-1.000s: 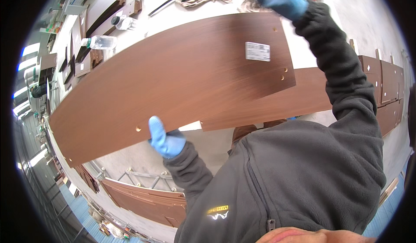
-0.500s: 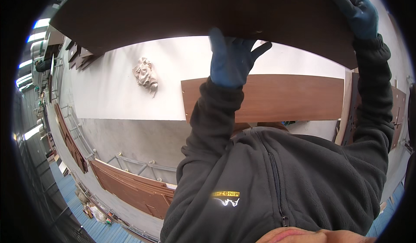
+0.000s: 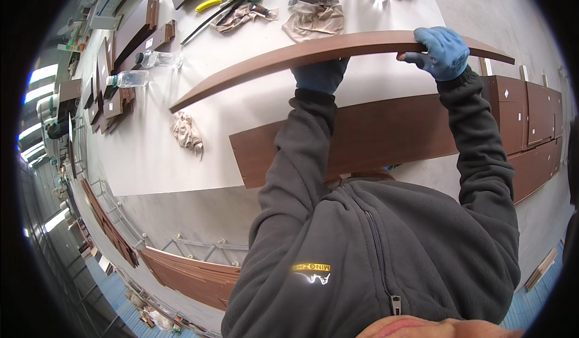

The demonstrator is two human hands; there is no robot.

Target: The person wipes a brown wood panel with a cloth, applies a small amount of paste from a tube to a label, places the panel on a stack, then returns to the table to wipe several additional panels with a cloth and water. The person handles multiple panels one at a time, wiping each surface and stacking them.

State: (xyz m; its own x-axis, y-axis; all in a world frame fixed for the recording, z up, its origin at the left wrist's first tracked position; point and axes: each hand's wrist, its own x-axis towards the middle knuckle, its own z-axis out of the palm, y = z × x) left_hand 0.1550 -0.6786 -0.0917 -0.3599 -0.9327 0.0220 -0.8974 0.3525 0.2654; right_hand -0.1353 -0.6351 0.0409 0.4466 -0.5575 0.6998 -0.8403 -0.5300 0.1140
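A long brown board point(image 3: 362, 44) is held up over the white tabletop, with its narrow edge toward me. My right hand point(image 3: 443, 53), in a blue glove, is closed over this edge right of the middle. My left hand point(image 3: 321, 75), gloved in blue too, holds the board from below and behind; the board hides its fingers. Nearer to me, a second brown board point(image 3: 374, 134) lies flat across the table's near edge, partly covered by my forearms.
A crumpled beige cloth point(image 3: 187, 134) lies on the white table point(image 3: 157, 169). Two clear bottles point(image 3: 131, 78) are beside stacked brown pieces point(image 3: 108, 85) at the left. Yellow-handled pliers point(image 3: 211, 4) and more cloths lie at the far side. Brown panels point(image 3: 523, 115) stand at the right.
The held board has come down and turned from showing its dark broad face to showing its narrow edge. Both hands have moved with it, the right one lower and to the left.
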